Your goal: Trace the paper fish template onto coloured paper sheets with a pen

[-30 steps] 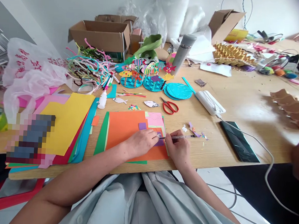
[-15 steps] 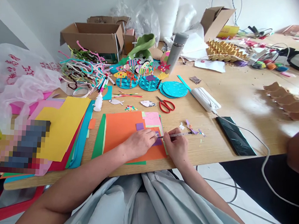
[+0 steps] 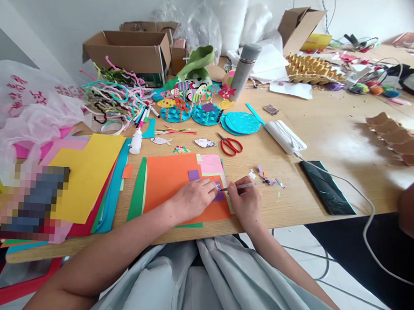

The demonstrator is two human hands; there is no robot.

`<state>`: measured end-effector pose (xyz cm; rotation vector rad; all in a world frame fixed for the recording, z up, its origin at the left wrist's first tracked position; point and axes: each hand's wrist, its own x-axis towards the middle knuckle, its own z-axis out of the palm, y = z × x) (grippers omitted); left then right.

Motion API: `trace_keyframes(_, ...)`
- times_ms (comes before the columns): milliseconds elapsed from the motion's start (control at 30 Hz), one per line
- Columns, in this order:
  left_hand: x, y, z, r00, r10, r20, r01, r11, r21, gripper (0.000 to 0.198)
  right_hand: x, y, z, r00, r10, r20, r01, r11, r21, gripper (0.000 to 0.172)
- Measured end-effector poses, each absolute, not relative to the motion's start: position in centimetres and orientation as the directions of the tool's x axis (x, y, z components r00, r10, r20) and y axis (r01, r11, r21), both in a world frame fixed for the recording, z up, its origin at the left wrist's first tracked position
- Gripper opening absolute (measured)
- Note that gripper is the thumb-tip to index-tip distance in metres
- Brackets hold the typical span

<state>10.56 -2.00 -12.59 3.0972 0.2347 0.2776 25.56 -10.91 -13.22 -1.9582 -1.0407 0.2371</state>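
My right hand is closed around a slim pen, its tip touching a small purple paper piece. A small white shape lies on that piece, partly covered by fingers. From the left, my left hand presses the purple piece down, fingertips bent and close together. Both hands rest over an orange sheet, on top of a stack of coloured paper. A pink sheet and another purple scrap lie beyond my left hand.
Red-handled scissors, paper fish and a glue bottle lie behind the stack. Paper scraps and a phone with a cable are to the right. Coloured sheets cover the left. A grey bottle stands behind.
Both hands stay in nearly the same place. My right hand and the pen shift very slightly to the right.
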Motion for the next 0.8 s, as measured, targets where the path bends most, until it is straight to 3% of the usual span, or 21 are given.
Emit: trace_keyframes(800,10.53,-2.12,-12.29,0.974,0.16,0.161,0.156,-0.987,0.035,0.022,25.58,-10.6,-13.16,0.66,0.716,0.226,0.578,-0.293,-0.761,0.02)
